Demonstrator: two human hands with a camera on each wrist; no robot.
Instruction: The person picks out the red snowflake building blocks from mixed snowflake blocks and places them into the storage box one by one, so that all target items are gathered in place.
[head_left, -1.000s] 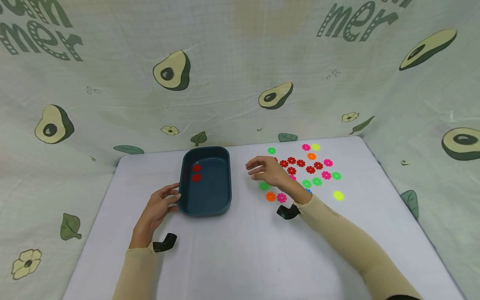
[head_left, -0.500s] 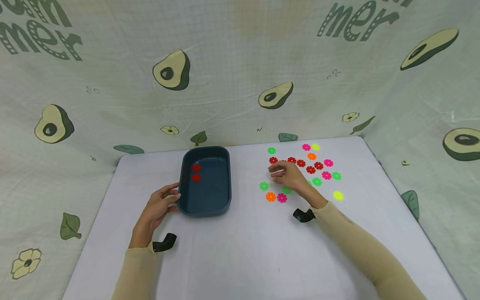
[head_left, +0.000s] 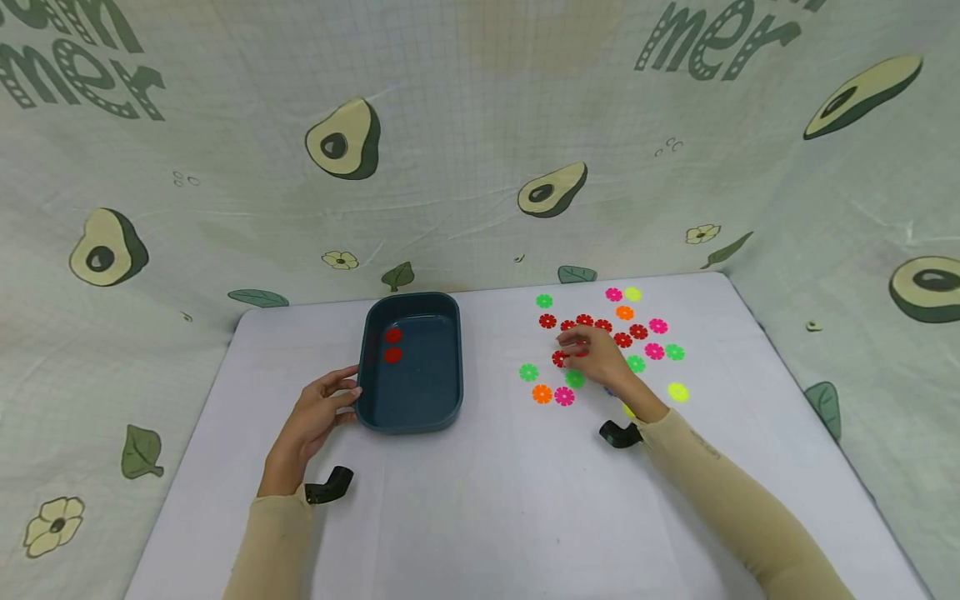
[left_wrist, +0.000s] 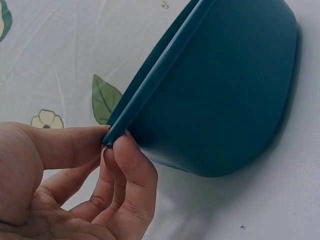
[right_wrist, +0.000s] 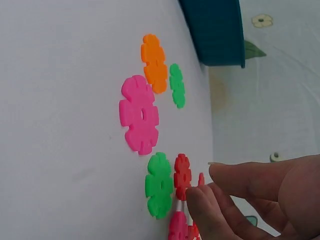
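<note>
My left hand (head_left: 311, 417) pinches the rim of the dark teal plastic tray (head_left: 411, 396), thumb on one side and fingers on the other in the left wrist view. Inside the tray lie two red interlocking discs (head_left: 393, 335). Over the scattered discs is my right hand (head_left: 597, 357), its thumb and index finger apart with nothing seen between them. Close to its fingertips is a red disc (head_left: 558, 358), beside a green disc (head_left: 574, 378). In the right wrist view, that red disc (right_wrist: 182, 175) lies just beyond the thumb. The hand and wrist hide some discs.
Several red, pink, green, orange and yellow discs lie flat around my right hand, including a yellow disc (head_left: 678, 392) at the right and an orange disc (head_left: 542, 394) nearer the tray. A printed cloth (head_left: 450, 233) stands behind the white table (head_left: 450, 517).
My right hand has moved rightward from beside the tray to the red discs, uncovering discs on its left. My left hand, the tray and the two discs in it have stayed in place.
</note>
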